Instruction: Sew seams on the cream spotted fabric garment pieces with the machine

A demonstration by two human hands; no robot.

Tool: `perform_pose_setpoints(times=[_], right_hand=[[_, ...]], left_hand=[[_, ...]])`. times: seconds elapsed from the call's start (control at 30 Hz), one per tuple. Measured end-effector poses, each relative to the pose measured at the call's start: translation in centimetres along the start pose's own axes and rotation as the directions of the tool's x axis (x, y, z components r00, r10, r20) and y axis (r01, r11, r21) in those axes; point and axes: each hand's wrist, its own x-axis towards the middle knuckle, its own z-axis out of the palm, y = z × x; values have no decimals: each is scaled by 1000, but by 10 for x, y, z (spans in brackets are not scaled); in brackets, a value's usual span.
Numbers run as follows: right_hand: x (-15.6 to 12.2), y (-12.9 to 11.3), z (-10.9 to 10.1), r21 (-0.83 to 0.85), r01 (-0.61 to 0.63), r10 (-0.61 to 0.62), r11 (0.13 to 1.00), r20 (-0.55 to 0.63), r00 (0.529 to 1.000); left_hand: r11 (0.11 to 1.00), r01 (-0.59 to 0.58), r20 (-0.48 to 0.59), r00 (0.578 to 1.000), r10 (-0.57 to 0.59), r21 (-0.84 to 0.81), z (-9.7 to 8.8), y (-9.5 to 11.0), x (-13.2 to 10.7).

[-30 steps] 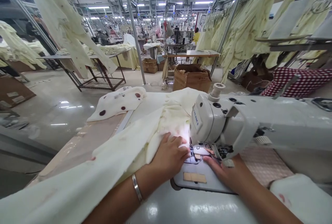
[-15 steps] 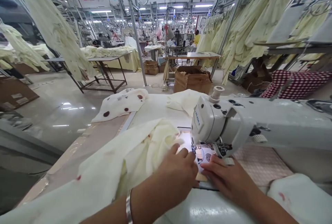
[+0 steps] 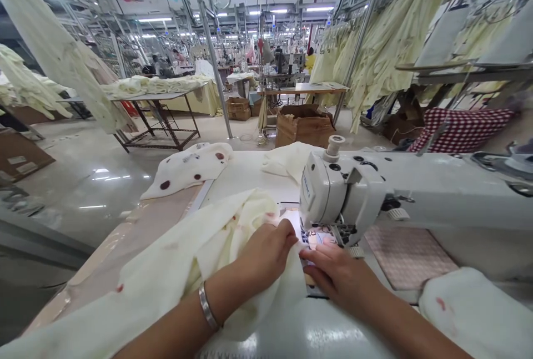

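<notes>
Cream fabric with small reddish prints (image 3: 158,262) spreads over the left of the table and bunches up beside the sewing machine (image 3: 322,192). My left hand (image 3: 266,253), with a silver bangle at the wrist, is closed on this fabric, its fingertips pinching an edge left of the needle area. Close by, my right hand (image 3: 339,270) has its fingers stretched out beneath the machine head. Its index fingertip reaches the fabric edge by my left fingertips; whether it grips any cloth is hard to see. A lamp lights the needle area, which my right fingers partly cover.
A spotted white cloth piece (image 3: 189,167) lies at the table's far left, another cream piece (image 3: 287,159) behind the machine head. On the right are a pink checked pad (image 3: 410,256) and a folded pale piece (image 3: 478,312). Beyond the table stands a cardboard box (image 3: 306,126).
My left hand has moved up and left, drawing in fabric that now hangs down below it towards the front. My right hand has shifted slightly left and closer to the fabric edge.
</notes>
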Motion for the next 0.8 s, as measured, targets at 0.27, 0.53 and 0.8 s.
perform_pose_setpoints(times=[0.27, 0.53, 0.8], right_hand=[[-7, 2, -13, -13, -13, 13, 1000, 17, 1000], [-11, 5, -14, -66, 11, -13, 998, -29, 999], [-11, 10, -8, -43, 12, -14, 999, -38, 999]], left_hand=[[871, -418, 113, 909, 402, 260, 12, -5, -17], [882, -399, 82, 916, 392, 251, 24, -12, -9], [949, -202, -8, 978, 211, 241, 12, -7, 6]])
